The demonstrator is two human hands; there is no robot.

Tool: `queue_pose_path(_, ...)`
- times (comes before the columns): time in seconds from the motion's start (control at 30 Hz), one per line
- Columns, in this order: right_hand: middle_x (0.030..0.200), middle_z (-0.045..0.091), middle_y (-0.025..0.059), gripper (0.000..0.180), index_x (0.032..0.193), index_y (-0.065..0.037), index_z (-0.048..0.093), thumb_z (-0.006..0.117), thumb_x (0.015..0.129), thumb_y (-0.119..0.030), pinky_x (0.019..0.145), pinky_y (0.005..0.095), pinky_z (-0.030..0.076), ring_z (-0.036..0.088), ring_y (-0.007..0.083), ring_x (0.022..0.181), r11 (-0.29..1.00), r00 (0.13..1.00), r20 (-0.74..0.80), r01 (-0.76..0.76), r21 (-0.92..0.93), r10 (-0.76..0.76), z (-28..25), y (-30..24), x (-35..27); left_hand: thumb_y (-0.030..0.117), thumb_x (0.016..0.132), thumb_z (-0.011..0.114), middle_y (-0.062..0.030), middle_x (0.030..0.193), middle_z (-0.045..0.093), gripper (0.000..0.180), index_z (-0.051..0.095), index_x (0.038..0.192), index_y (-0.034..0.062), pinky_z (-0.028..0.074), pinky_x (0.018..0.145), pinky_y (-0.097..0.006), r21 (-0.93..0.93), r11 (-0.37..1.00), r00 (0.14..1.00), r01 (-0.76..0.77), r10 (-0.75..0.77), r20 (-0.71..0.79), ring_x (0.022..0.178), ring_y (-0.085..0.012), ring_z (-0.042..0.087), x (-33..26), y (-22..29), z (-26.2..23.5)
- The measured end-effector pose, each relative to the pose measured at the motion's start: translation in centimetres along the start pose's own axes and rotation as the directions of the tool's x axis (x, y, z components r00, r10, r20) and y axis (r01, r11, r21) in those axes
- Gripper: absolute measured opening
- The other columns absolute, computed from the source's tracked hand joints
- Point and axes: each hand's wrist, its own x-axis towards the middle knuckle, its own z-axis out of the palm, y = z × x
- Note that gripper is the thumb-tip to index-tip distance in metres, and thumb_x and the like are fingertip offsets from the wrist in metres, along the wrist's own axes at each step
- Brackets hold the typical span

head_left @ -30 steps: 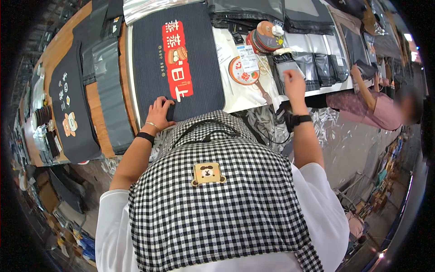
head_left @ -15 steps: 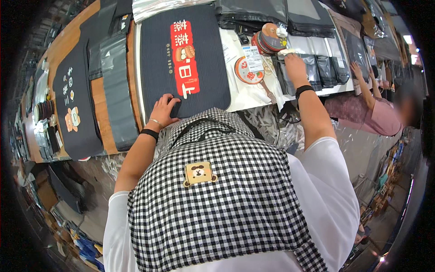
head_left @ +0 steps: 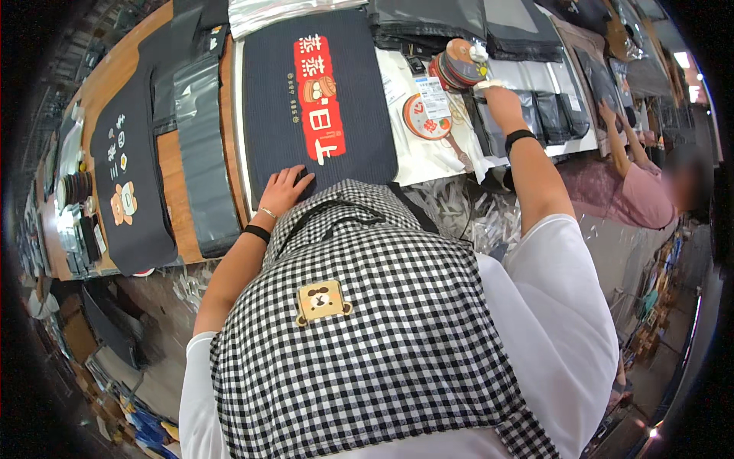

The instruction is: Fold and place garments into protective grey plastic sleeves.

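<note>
My left hand lies with fingers spread on the near edge of a dark navy cloth with a red panel, spread flat on the table. A black band and a thin bracelet circle that wrist. My right hand, with a black watch on its wrist, reaches far over the table to a stack of round discs. A small white piece shows at its fingertips; the fingers are hidden behind the back of the hand. A round paper fan lies on white wrapping just left of it. My black-and-white checked apron fills the foreground.
Dark plastic packets lie in a row to the right. Another dark apron with a bear print and a grey bag lie on the wooden table at left. A co-worker in a pink top reaches onto the table at right.
My right hand has left the dark packets and moved farther up the table to the stack of round discs. My left hand has stayed on the navy cloth's edge.
</note>
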Motion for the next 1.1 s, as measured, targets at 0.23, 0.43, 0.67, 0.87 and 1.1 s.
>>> queue_pose_path(0.23, 0.093, 0.075, 0.0103, 0.015, 0.095, -0.011, 0.075, 0.061, 0.093, -0.013, 0.075, 0.0454, 0.062, 0.076, 0.0309, 0.090, 0.999, 0.977, -0.210, -0.028, 0.020, 0.031, 1.0, -0.4, -0.7, 0.016, 0.081, 0.085, -0.0030, 0.151, 0.051, 0.074, 0.056, 0.148, 0.0227, 0.049, 0.107, -0.046, -0.100, 0.995, 0.993, 0.005, 0.007, 0.116, 0.134, -0.0269, 0.054, 0.8, -1.2, -1.6)
queue_pose_path(0.43, 0.093, 0.074, 0.0093, 0.013, 0.105, -0.011, 0.066, 0.054, 0.101, -0.014, 0.071, 0.0476, 0.061, 0.075, 0.0296, 0.082, 0.961, 0.875, -0.406, -0.196, 0.197, 0.262, -4.5, -7.2, 0.6, 0.011, 0.077, 0.086, -0.0028, 0.150, 0.052, 0.075, 0.058, 0.146, 0.0207, 0.050, 0.107, -0.045, -0.228, 0.973, 0.988, 0.028, 0.007, 0.153, 0.132, -0.0284, 0.055, 0.5, -1.8, -2.9)
queue_pose_path(0.67, 0.165, 0.035, 0.0317, 0.095, 0.162, -0.002, 0.036, 0.081, 0.085, -0.035, 0.122, 0.0500, 0.040, 0.043, 0.0476, 0.149, 0.667, 0.880, -0.393, 0.464, 0.584, -0.268, -5.8, -27.8, -4.7, 0.011, 0.079, 0.085, -0.0048, 0.149, 0.053, 0.069, 0.060, 0.143, 0.0191, 0.050, 0.108, -0.044, -0.128, 0.990, 0.997, -0.064, 0.070, 0.042, 0.130, -0.0292, 0.056, 0.5, -2.1, -1.9)
queue_pose_path(0.87, 0.167, 0.036, 0.0227, 0.091, 0.159, -0.009, 0.046, 0.088, 0.079, -0.025, 0.124, 0.0477, 0.038, 0.039, 0.0413, 0.153, 0.629, 0.746, -0.229, 0.656, 0.418, -0.625, -2.3, -29.4, -11.3, 0.019, 0.077, 0.090, -0.0087, 0.147, 0.053, 0.065, 0.064, 0.137, 0.0156, 0.049, 0.111, -0.045, -0.392, 0.919, 0.990, 0.027, 0.031, 0.141, 0.130, -0.0341, 0.055, 0.9, -3.6, -4.0)
queue_pose_path(1.1, 0.164, 0.044, 0.0121, 0.075, 0.147, -0.011, 0.058, 0.087, 0.078, -0.016, 0.122, 0.0442, 0.043, 0.043, 0.0330, 0.151, 0.630, 0.821, -0.151, 0.528, 0.570, -0.551, -4.1, -29.0, -11.1, 0.027, 0.073, 0.095, -0.0095, 0.150, 0.048, 0.085, 0.055, 0.147, 0.0188, 0.045, 0.113, -0.047, -0.248, 0.968, 0.984, 0.028, 0.018, 0.178, 0.135, -0.0332, 0.052, 0.3, -2.3, -3.6)
